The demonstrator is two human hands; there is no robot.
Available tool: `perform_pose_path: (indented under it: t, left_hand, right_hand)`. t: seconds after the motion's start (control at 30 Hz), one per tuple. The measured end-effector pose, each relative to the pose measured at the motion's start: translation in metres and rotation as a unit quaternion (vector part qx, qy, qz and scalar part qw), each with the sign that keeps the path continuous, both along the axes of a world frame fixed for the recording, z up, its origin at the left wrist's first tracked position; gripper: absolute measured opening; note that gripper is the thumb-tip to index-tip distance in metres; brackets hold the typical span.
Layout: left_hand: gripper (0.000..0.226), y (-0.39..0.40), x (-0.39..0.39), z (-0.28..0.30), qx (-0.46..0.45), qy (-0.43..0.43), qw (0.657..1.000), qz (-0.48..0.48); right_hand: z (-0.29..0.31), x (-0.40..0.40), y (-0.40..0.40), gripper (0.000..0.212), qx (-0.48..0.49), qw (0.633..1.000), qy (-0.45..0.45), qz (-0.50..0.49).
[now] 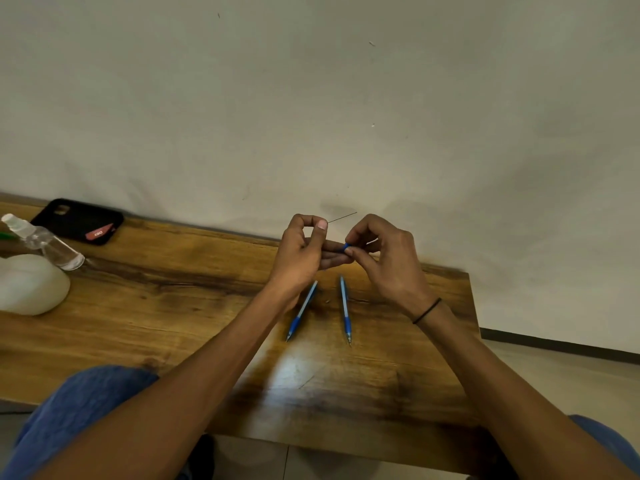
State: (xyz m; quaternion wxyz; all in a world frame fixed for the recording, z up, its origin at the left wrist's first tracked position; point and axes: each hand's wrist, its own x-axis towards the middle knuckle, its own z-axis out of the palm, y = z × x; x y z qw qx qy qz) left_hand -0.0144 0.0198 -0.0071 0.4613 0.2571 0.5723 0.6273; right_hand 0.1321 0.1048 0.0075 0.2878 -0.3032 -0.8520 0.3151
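Note:
My left hand (304,249) is raised above the wooden table (173,306) and pinches a thin dark refill rod (343,217) between thumb and forefinger. The rod points up and to the right. My right hand (384,258) pinches a small blue pen part (346,247) right beside my left fingers. Two blue and silver pens lie on the table beneath the hands, one (302,310) on the left and the other (345,309) on the right, tips toward me.
A black phone case (78,220) lies at the table's far left by the wall. A clear spray bottle (45,242) lies next to it, and a white rounded object (29,284) sits at the left edge. The table ends at right (472,306).

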Motion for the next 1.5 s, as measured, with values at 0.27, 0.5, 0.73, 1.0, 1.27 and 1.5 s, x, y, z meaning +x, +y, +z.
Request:
perform_pose_path:
  t: [0.27, 0.5, 0.73, 1.0, 1.27, 1.5]
  left_hand:
    - [0.016, 0.0, 0.002, 0.0, 0.003, 0.046, 0.999, -0.011]
    - [0.015, -0.001, 0.003, 0.001, 0.0, 0.025, 1.0, -0.005]
    - [0.013, -0.001, 0.002, 0.003, 0.011, 0.017, 1.0, -0.01]
    - [0.012, -0.001, 0.005, 0.001, 0.009, 0.049, 0.999, -0.014]
    - [0.014, 0.0, -0.002, 0.004, 0.007, -0.037, 0.999, 0.015]
    - [0.022, 0.002, -0.011, 0.004, 0.009, -0.133, 0.99, 0.044]
  right_hand:
    - [0.003, 0.0, -0.002, 0.021, -0.007, 1.0, -0.013, 0.005]
    - [0.005, 0.001, -0.002, 0.018, -0.015, 1.0, -0.002, -0.016]
    - [0.007, 0.004, 0.002, 0.015, 0.019, 0.999, -0.033, 0.011]
    - [0.012, 0.005, 0.005, 0.01, 0.097, 0.986, -0.119, 0.06]
    - [0.002, 0.004, 0.006, 0.041, 0.033, 0.998, -0.044, 0.039]
    - [-0.025, 0.007, 0.005, 0.094, -0.026, 0.997, -0.051, 0.05]
